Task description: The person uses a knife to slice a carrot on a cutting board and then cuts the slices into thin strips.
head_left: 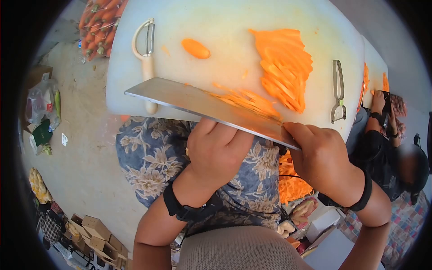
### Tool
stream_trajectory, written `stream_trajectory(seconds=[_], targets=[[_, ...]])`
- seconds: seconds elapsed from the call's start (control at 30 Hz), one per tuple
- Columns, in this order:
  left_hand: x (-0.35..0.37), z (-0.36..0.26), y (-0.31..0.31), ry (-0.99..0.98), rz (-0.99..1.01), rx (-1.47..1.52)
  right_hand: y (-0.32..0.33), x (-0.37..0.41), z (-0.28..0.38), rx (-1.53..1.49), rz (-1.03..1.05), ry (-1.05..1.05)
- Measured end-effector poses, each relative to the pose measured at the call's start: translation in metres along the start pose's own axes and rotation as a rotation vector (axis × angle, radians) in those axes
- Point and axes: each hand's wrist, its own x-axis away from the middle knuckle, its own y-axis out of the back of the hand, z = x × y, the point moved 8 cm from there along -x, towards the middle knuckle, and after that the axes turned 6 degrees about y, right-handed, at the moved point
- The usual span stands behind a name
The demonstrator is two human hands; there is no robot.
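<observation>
My right hand (321,153) is closed around the handle end of a broad cleaver (202,103), hiding the handle. The blade slants across the near side of the white cutting board (216,18). Against the blade's near side, my left hand (218,150) has its fingers bent together, their tips hidden behind the metal. Thin carrot strips (254,102) lie along the blade's far side. Beyond them, overlapping carrot slices (285,67) fan out. One oval carrot slice (195,48) lies apart. A cream-handled peeler (147,67) is partly under the blade's tip.
A metal peeler (338,92) lies at the board's right. Carrot shreds (292,182) sit below the board beside my lap. A bag of whole carrots (101,27) stands at upper left, cardboard boxes (96,234) at lower left. Another person (382,144) works at right.
</observation>
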Motion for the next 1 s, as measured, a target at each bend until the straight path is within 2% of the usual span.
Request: stream_trajectory(seconds=[0.23,0.5,0.6,0.7,0.77,1.0], targets=[[0.001,0.000,0.001,-0.003,0.003,0.033,0.023,0.023,0.007,0.000,0.098,-0.068],[0.000,0.000,0.000,-0.005,-0.010,0.028,-0.002,0.009,-0.001,0.009,0.025,-0.058],[0.000,0.000,0.001,-0.005,-0.003,0.010,0.000,0.003,0.006,0.074,-0.073,0.005],[0.001,0.001,0.002,-0.007,-0.009,0.008,0.012,0.010,0.012,0.073,-0.036,0.011],[0.004,0.001,0.002,-0.009,-0.008,0.006,0.019,0.020,0.010,0.016,0.077,-0.055],[0.004,0.003,0.002,-0.002,0.014,0.002,0.004,0.028,0.003,0.065,0.018,-0.034]])
